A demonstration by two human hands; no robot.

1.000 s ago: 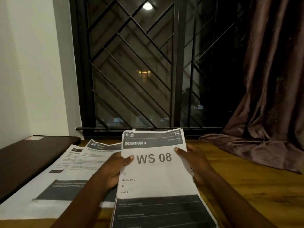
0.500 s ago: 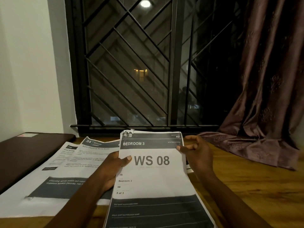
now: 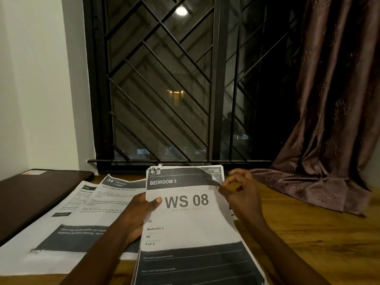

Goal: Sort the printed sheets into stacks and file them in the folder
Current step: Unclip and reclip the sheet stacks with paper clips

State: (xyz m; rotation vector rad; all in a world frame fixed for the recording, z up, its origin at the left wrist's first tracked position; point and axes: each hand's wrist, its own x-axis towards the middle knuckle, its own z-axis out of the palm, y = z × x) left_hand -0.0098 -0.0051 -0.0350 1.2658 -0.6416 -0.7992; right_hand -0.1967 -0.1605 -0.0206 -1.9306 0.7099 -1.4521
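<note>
A stack of printed sheets (image 3: 191, 227) is held up in front of me, its top sheet reading "BEDROOM 3" and "WS 08". My left hand (image 3: 139, 212) grips the stack's left edge, thumb on the top sheet. My right hand (image 3: 240, 194) pinches the top sheet's upper right corner and peels it back, baring the sheet below. To the left, other printed sheets (image 3: 90, 210) lie spread on the wooden table (image 3: 308, 239), one headed "34 KITCHEN". A dark brown folder (image 3: 35, 194) lies shut at the far left.
A barred window (image 3: 174, 89) stands behind the table, dark outside. A brown curtain (image 3: 333, 120) hangs at the right and pools on the table's far right part. A white wall closes the left side.
My right hand has gone from resting on the stack's right edge to pinching the top sheet's upper right corner and curling it back. The left hand keeps its grip.
</note>
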